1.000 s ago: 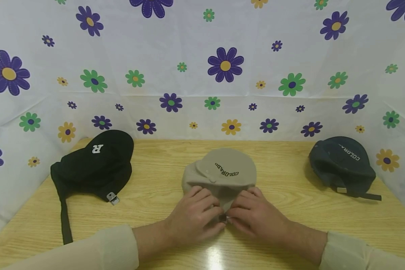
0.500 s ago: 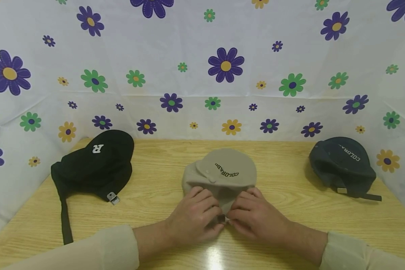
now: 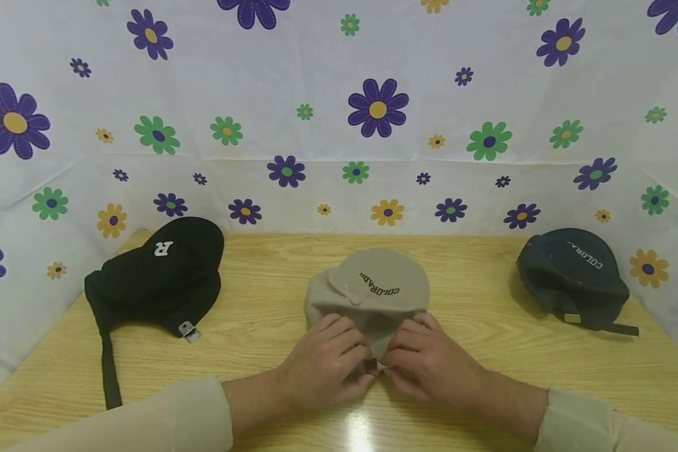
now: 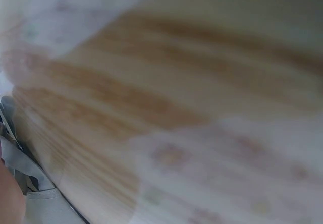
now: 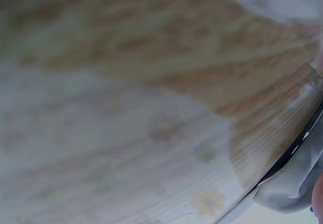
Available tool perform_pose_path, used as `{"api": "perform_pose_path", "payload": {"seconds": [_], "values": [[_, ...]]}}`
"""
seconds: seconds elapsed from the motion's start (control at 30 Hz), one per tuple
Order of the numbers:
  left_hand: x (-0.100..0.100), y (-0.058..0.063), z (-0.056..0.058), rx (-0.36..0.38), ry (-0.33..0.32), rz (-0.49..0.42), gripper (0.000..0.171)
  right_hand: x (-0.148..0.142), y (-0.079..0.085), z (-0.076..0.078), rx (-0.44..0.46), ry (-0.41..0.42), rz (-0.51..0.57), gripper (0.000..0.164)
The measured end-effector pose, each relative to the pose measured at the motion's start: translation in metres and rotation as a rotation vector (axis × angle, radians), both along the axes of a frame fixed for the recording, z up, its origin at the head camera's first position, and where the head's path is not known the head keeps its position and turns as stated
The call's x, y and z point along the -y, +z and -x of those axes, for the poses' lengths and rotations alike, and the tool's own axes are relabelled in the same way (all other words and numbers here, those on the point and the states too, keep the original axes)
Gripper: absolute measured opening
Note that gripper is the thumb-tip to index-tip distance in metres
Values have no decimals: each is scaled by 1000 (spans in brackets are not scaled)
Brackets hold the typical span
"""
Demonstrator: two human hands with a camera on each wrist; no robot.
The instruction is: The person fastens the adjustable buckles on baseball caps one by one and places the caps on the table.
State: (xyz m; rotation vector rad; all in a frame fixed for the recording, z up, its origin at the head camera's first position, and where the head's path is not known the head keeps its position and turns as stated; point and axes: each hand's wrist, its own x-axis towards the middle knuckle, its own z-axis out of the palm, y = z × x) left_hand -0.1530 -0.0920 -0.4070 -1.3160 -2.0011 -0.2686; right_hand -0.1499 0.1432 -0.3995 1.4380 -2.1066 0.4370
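A tan cap [image 3: 384, 270] with dark COLORADO lettering lies at the middle of the table, its back opening toward me. My left hand [image 3: 328, 361] grips the rear edge from the left, thumb and forefinger pinching beside a small dark buckle [image 3: 371, 366]. From the right, my right hand [image 3: 426, 358] pinches the end of the cap's strap [image 3: 381, 367] close to that buckle. Most of the strap is hidden by the fingers. Parts of the pale cap [image 4: 43, 206] show at the left wrist view's lower left, and a cap edge [image 5: 290, 188] at the right wrist view's lower right.
On the left of the wooden table [image 3: 260, 270] lies a black cap [image 3: 169, 282] with a white R, its long strap hanging toward me. A dark navy cap [image 3: 576, 276] sits at the right. A flower-printed cloth [image 3: 316, 75] encloses the back and sides.
The buckle has shifted slightly left, and a little more pale strap shows between it and my right fingers. Both hands otherwise stay in place; the caps have not moved.
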Motion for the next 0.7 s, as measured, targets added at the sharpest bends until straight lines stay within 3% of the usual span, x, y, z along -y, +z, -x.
{"api": "perform_pose_path", "payload": {"seconds": [0.7], "values": [[-1, 0, 1, -11, -15, -10, 13, 0, 1, -1, 6, -22, 12, 3]]}}
